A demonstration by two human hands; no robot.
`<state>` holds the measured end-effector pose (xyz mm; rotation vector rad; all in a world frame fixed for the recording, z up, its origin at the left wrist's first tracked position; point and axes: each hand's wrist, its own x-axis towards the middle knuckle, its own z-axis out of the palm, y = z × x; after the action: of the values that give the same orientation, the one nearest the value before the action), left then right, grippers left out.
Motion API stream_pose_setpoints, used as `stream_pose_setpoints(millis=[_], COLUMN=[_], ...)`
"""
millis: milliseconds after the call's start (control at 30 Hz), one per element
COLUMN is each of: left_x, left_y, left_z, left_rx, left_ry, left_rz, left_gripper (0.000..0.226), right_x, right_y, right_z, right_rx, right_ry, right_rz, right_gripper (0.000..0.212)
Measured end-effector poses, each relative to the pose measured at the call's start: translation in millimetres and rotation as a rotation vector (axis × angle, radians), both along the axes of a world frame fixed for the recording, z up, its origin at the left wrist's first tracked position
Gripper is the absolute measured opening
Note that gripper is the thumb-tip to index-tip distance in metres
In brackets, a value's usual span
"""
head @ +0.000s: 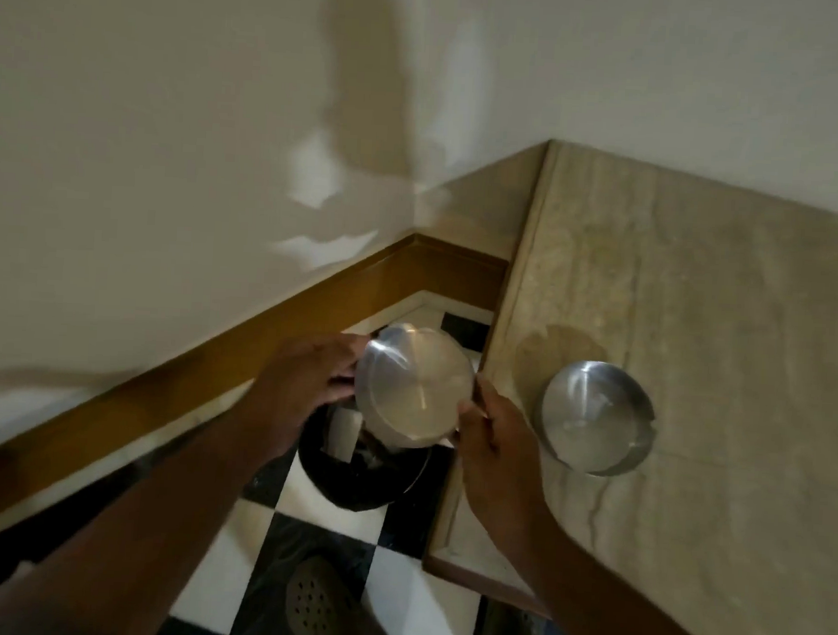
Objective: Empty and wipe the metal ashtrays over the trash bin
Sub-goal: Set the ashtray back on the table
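While the left hand (pixel 302 384) at centre frame curls its fingers (pixel 342 362) round the left rim of a metal ashtray (pixel 413 385), the right hand (pixel 493 437) pinches the right rim between thumb and fingertips, so both are clamped on it. It is tilted bottom-up, directly above the black-lined trash bin (pixel 365 470) on the checkered floor (pixel 268 566). Just right of the hands runs the counter's (pixel 698 332) edge; a second ashtray (pixel 596 416) sits on it near that edge, apart from the right hand, with bare counter top beyond it to the right
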<state>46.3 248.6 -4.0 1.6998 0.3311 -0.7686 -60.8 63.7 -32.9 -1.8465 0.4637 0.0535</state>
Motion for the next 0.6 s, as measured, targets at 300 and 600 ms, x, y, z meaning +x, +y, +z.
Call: stream_pose_setpoints(millis=[300, 600], left_x=[-45, -103], left_y=[-175, -324], left_z=[41, 34], left_rx=[0.033, 0.087], left_ry=[-0.01, -0.013], left_rz=[-0.125, -0.24], left_gripper=[0.025, 0.029], right_x=[-45, -93], right_y=[-137, -280], right_z=[52, 41], right_rx=[-0.279, -0.359], right_ry=[0.164, 0.379], right_rz=[-0.394, -0.464], right_gripper=[0.028, 0.038])
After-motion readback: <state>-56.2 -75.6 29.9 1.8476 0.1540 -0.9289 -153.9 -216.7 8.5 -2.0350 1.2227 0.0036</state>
